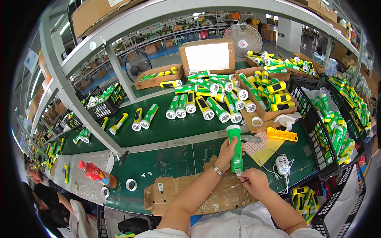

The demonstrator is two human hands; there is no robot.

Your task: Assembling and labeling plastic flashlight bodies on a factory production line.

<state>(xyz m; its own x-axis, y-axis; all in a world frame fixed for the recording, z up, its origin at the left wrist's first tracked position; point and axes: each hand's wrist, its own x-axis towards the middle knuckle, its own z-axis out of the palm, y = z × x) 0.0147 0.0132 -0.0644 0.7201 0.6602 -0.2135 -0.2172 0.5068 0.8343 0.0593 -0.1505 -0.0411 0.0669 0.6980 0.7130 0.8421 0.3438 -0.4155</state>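
Head view: the left hand [227, 154] grasps the green flashlight [236, 152] above the green bench [135, 166], its long axis pointing away from the person, white head farthest. Nearer the tail end, the right hand [256, 182] bunches its fingers; what they grip, I cannot tell.

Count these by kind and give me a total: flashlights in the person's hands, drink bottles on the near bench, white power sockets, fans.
Green flashlight in the left hand: 1
Drink bottle: 1
White power socket: 1
Fans: 2
Total: 5
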